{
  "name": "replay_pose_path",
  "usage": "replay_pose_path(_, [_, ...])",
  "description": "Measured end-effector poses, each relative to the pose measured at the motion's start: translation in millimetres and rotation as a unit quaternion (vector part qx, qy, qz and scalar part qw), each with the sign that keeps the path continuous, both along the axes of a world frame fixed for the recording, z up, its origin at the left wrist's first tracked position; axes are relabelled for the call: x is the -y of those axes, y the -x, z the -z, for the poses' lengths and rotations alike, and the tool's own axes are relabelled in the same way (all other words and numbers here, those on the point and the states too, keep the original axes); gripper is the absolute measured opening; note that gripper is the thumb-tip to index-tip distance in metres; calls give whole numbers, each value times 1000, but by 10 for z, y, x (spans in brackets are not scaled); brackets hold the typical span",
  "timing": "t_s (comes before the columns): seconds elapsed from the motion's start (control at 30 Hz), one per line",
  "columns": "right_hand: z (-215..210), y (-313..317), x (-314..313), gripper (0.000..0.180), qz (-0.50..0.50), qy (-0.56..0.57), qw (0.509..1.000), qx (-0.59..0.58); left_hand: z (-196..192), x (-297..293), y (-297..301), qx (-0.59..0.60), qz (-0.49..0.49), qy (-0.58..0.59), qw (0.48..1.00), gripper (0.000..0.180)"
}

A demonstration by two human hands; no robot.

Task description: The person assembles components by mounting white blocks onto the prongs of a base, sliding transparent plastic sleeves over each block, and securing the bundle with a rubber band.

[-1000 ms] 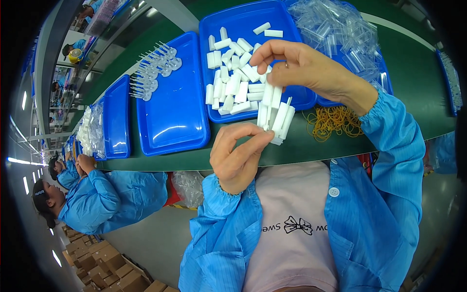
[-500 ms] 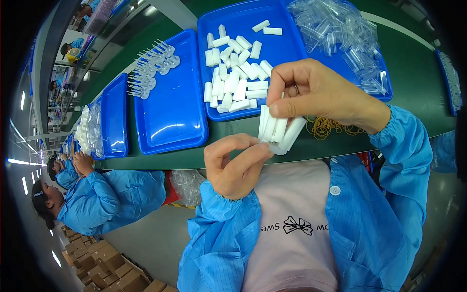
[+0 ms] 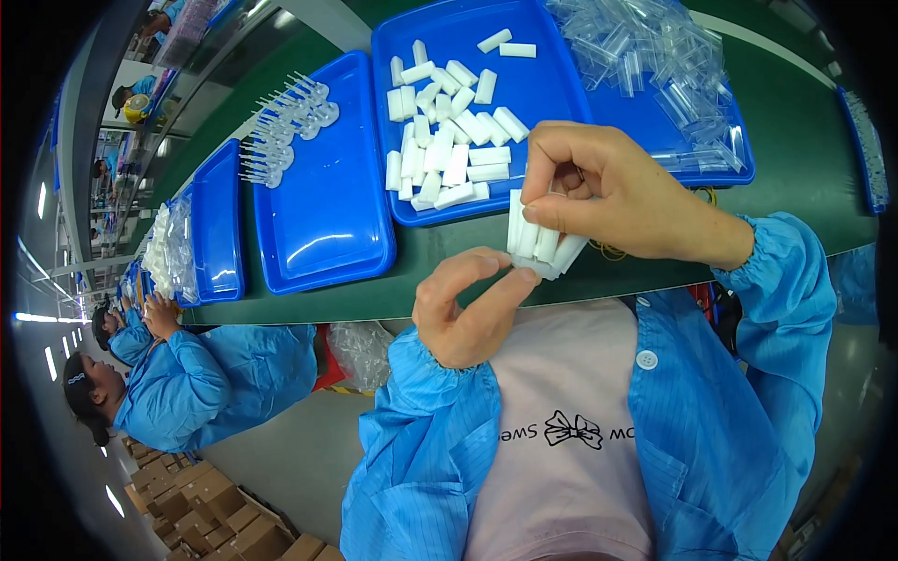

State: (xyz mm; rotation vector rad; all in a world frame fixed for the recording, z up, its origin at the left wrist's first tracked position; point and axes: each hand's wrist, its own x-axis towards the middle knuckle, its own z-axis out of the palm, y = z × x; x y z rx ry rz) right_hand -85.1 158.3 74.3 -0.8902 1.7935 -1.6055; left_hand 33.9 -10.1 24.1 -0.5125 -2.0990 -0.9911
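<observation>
A small bundle of white bars (image 3: 535,241) stands nearly upright between my two hands, close to the table's front edge. My right hand (image 3: 622,192) pinches its top from the right, with thumb and fingers closed on it. At the lower end, the thumb and forefinger of my left hand (image 3: 463,313) close on the bundle's base, where something translucent shows. Whether that is a wrap or the ends of the bars I cannot tell. Beyond my hands, several loose white blocks (image 3: 456,166) lie in a blue tray (image 3: 547,98).
Clear plastic tubes (image 3: 645,51) heap in a blue tray (image 3: 613,131) at the far right. Left, another blue tray (image 3: 327,201) holds clear thin-stemmed parts (image 3: 281,131). Yellow bands (image 3: 610,251) lie partly behind my right hand. A co-worker (image 3: 201,383) sits at the left.
Both hands have shifted slightly to the right with the bundle, which stands a little more upright. The left hand still grips the base, the right hand the top.
</observation>
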Motion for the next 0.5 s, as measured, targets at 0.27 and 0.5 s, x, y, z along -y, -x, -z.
replay_pose_path(0.27, [-38, -57, -4, 5, 10, -11, 993, -120, 15, -38, -11, 3, 11, -17, 1000, 40])
replay_pose_path(0.5, [-35, 80, -1, 20, -13, 29, 998, -53, -128, 6, 98, 94, -9, -39, 995, 44])
